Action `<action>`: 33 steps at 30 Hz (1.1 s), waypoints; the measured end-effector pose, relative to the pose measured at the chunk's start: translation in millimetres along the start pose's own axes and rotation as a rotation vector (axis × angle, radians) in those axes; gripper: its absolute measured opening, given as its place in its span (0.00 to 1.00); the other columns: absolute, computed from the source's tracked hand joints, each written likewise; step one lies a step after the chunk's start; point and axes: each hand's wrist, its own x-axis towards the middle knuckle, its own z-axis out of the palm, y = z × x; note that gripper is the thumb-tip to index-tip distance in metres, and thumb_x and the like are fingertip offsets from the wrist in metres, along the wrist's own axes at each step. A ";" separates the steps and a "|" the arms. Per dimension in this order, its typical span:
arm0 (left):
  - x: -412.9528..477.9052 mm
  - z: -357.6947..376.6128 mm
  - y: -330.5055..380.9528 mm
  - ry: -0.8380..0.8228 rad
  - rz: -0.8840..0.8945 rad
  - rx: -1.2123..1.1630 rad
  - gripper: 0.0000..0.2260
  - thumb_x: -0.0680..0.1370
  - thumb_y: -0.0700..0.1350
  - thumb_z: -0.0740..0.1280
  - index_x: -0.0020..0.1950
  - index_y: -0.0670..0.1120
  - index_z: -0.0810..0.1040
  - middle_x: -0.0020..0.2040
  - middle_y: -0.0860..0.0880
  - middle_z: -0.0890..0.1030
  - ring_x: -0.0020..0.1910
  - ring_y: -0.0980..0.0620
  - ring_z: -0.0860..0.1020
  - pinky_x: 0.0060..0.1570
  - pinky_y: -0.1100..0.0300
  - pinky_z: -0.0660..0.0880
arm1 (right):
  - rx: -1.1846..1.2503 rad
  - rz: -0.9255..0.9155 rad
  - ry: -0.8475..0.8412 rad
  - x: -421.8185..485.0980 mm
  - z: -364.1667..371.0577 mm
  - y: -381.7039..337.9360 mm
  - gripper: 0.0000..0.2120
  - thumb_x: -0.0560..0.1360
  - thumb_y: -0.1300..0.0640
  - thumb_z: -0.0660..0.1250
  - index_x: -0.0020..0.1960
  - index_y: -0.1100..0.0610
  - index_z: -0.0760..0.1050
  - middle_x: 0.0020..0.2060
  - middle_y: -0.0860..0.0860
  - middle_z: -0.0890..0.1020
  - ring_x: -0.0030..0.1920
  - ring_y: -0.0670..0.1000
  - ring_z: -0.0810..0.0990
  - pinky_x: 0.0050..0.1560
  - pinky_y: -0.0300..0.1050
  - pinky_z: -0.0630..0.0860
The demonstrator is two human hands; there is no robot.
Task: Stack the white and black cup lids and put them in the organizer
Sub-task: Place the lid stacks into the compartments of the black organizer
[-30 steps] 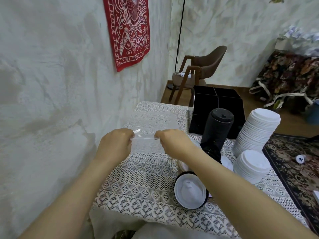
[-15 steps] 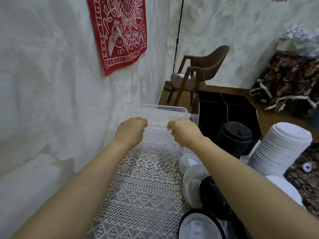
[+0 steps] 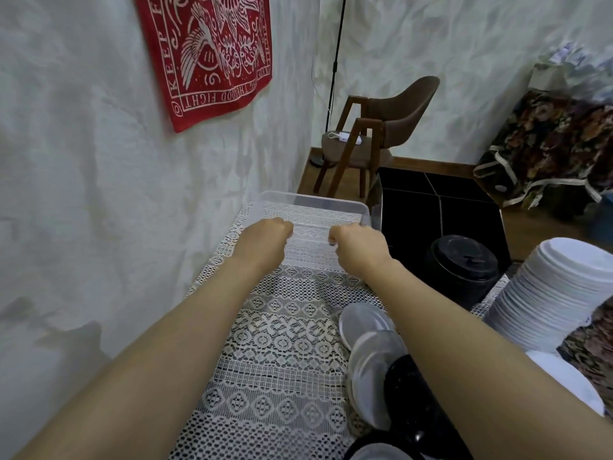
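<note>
Clear organizer (image 3: 313,201): a shallow, see-through rectangular bin with rounded corners and a raised rim. The lace pattern shows through its floor.
Where it is: at the far end of the tabletop (image 3: 275,360), close to the white wall on the left and lying flat and level on the lace cloth.
Left hand (image 3: 265,240): knuckles up, fingers curled in a grip on the organizer's near rim, towards its left side.
Right hand (image 3: 360,247): the same curled grip on the near rim, further right. A short bare stretch of rim shows between the two hands.
Black lids (image 3: 464,270): an upright stack to the right of the organizer, beyond the right forearm. A second black stack (image 3: 414,393) lies tipped over near the bottom edge.
White lids (image 3: 560,293): a tall, leaning stack at the right. Translucent white lids (image 3: 368,356) lie fanned beside the tipped black stack.
Surroundings: a red printed cloth (image 3: 212,51) hangs on the wall, and a brown chair (image 3: 374,127) stands past the tabletop.
Change: a second ago the organizer was held up in the air in front of the person, with both hands already on its rim. Now it is down on the cloth and further away, with both arms stretched forward. The lid stacks sit lower and further right in view.
</note>
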 end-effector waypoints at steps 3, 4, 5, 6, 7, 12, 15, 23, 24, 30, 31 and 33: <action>-2.2 -1.1 0.5 0.002 0.001 -0.006 0.16 0.77 0.33 0.60 0.62 0.44 0.76 0.57 0.44 0.80 0.55 0.44 0.77 0.48 0.51 0.75 | -0.017 0.015 -0.034 -1.2 -0.8 -1.4 0.18 0.77 0.67 0.59 0.66 0.56 0.71 0.59 0.57 0.78 0.58 0.61 0.77 0.46 0.51 0.73; -3.8 -2.5 0.6 0.008 0.011 -0.002 0.16 0.78 0.35 0.61 0.65 0.44 0.75 0.59 0.45 0.79 0.57 0.44 0.76 0.50 0.51 0.74 | -0.010 0.012 -0.042 -1.9 -1.2 -1.6 0.20 0.77 0.67 0.60 0.67 0.55 0.70 0.59 0.57 0.77 0.59 0.61 0.77 0.46 0.51 0.74; -6.1 -4.1 1.1 0.019 0.027 0.005 0.17 0.79 0.37 0.61 0.67 0.45 0.73 0.61 0.46 0.78 0.59 0.44 0.74 0.52 0.52 0.72 | 0.007 0.005 -0.046 -3.1 -1.8 -1.8 0.20 0.77 0.65 0.61 0.68 0.55 0.69 0.61 0.56 0.77 0.60 0.60 0.76 0.46 0.52 0.74; -8.8 -6.2 2.1 0.031 0.046 0.012 0.18 0.79 0.39 0.62 0.69 0.46 0.70 0.64 0.46 0.76 0.62 0.45 0.73 0.55 0.52 0.71 | 0.027 -0.006 -0.042 -4.3 -2.7 -1.8 0.21 0.77 0.63 0.62 0.69 0.54 0.67 0.62 0.55 0.76 0.61 0.60 0.76 0.47 0.52 0.75; -11.7 -8.1 3.5 0.041 0.063 0.017 0.19 0.79 0.41 0.62 0.71 0.46 0.69 0.66 0.47 0.75 0.64 0.45 0.72 0.57 0.52 0.70 | 0.047 -0.017 -0.034 -6.0 -4.0 -2.1 0.22 0.77 0.61 0.63 0.70 0.54 0.66 0.63 0.54 0.75 0.62 0.59 0.75 0.48 0.52 0.75; -29.0 -17.7 15.1 0.047 0.080 -0.001 0.23 0.79 0.46 0.64 0.74 0.48 0.64 0.70 0.49 0.70 0.69 0.47 0.67 0.63 0.52 0.67 | 0.071 -0.076 0.021 -23.9 -14.7 -7.0 0.26 0.78 0.52 0.64 0.74 0.52 0.62 0.68 0.53 0.72 0.65 0.58 0.72 0.55 0.52 0.74; -42.6 -26.2 24.7 0.039 0.083 0.005 0.24 0.80 0.47 0.63 0.75 0.49 0.63 0.71 0.49 0.69 0.69 0.47 0.67 0.63 0.51 0.68 | 0.063 -0.106 0.034 -41.0 -22.6 -9.5 0.26 0.79 0.50 0.63 0.75 0.52 0.61 0.68 0.53 0.72 0.66 0.57 0.71 0.58 0.51 0.73; -105.0 -47.9 60.5 0.039 0.114 -0.057 0.22 0.80 0.50 0.62 0.74 0.50 0.64 0.68 0.50 0.72 0.65 0.48 0.71 0.58 0.52 0.71 | 0.120 -0.137 0.080 -113.6 -47.3 -5.6 0.26 0.79 0.48 0.63 0.75 0.51 0.61 0.70 0.51 0.71 0.68 0.55 0.69 0.60 0.50 0.71; -115.2 -49.0 65.6 0.038 0.125 -0.068 0.22 0.80 0.51 0.61 0.74 0.50 0.64 0.68 0.50 0.72 0.65 0.48 0.71 0.58 0.53 0.71 | 0.121 -0.140 0.082 -125.0 -49.6 -3.7 0.26 0.80 0.48 0.63 0.76 0.50 0.61 0.70 0.51 0.71 0.68 0.55 0.69 0.59 0.49 0.71; -175.5 -47.3 92.0 -0.017 0.149 -0.156 0.20 0.81 0.51 0.60 0.72 0.51 0.66 0.66 0.51 0.73 0.62 0.49 0.73 0.52 0.54 0.73 | 0.139 -0.146 0.084 -196.4 -42.6 5.7 0.25 0.79 0.50 0.62 0.75 0.51 0.63 0.68 0.50 0.72 0.65 0.56 0.71 0.60 0.49 0.70; -185.5 -47.2 97.2 -0.029 0.151 -0.170 0.19 0.81 0.52 0.60 0.72 0.51 0.66 0.66 0.51 0.73 0.62 0.50 0.73 0.51 0.55 0.73 | 0.149 -0.145 0.084 -208.5 -40.0 5.8 0.25 0.79 0.50 0.62 0.74 0.51 0.64 0.68 0.51 0.73 0.65 0.56 0.71 0.60 0.49 0.70; -199.4 -44.0 104.8 -0.054 0.154 -0.198 0.19 0.81 0.52 0.59 0.71 0.51 0.67 0.65 0.52 0.73 0.61 0.50 0.73 0.50 0.55 0.72 | 0.167 -0.146 0.085 -225.1 -33.4 6.1 0.24 0.79 0.50 0.63 0.74 0.51 0.66 0.68 0.51 0.73 0.65 0.56 0.71 0.60 0.50 0.70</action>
